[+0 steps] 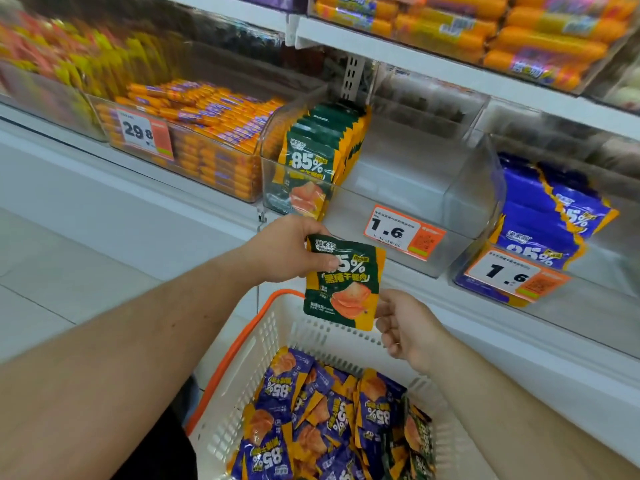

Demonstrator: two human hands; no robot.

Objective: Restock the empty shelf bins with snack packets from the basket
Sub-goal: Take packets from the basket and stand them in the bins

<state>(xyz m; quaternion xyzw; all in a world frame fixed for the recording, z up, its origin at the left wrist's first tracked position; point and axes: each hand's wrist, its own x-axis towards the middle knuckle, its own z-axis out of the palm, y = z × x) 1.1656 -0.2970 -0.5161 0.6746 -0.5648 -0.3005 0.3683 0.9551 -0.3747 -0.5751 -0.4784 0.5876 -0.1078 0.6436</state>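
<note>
My left hand (287, 249) pinches one green snack packet (343, 282) by its top edge, above the white basket (263, 344); my right hand (408, 327) nips its lower corner. I should stand it upright beside the single green row (322, 150) in the clear bin (433, 216), label forward. Two price tags show there; purple packets (311, 410) in the basket are too many to count.

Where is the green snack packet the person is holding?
The green packet is mid-frame, held by the left hand at its top and the right hand at its bottom corner, above the white basket, below the clear bin.
</note>
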